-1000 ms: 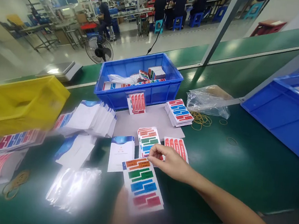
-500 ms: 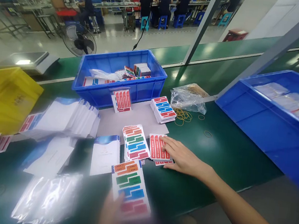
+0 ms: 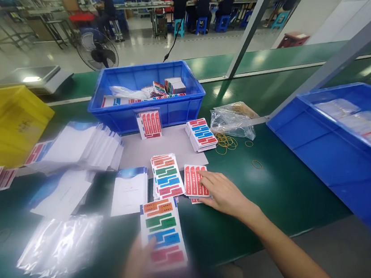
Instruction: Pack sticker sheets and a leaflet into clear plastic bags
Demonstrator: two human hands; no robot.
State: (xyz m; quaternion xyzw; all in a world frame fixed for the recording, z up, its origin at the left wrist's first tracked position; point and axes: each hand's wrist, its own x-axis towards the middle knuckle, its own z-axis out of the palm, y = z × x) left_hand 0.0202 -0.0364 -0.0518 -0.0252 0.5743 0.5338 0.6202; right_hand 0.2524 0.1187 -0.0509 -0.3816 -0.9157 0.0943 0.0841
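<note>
My right hand (image 3: 222,193) lies flat on a small stack of red sticker sheets (image 3: 194,180) on the green table, fingers spread over its right side. My left hand (image 3: 136,264), blurred at the bottom edge, holds a sheet of orange, green, blue and red stickers (image 3: 163,231) by its lower end. Just left of the red stack lies a pile of multicoloured sticker sheets (image 3: 166,176), and left of that a white and blue card (image 3: 130,191).
A blue bin (image 3: 146,94) with sticker packs stands behind a grey mat. Another blue bin (image 3: 347,141) is at the right, a yellow bin (image 3: 1,121) at the left. Clear bags (image 3: 60,245), white cards (image 3: 83,144), rubber bands (image 3: 226,141) and more sticker stacks (image 3: 201,134) lie around. People sit at benches far behind.
My right hand moved from the sheet my left hand holds to the red sticker stack and now rests on it. The view swung to the right.
</note>
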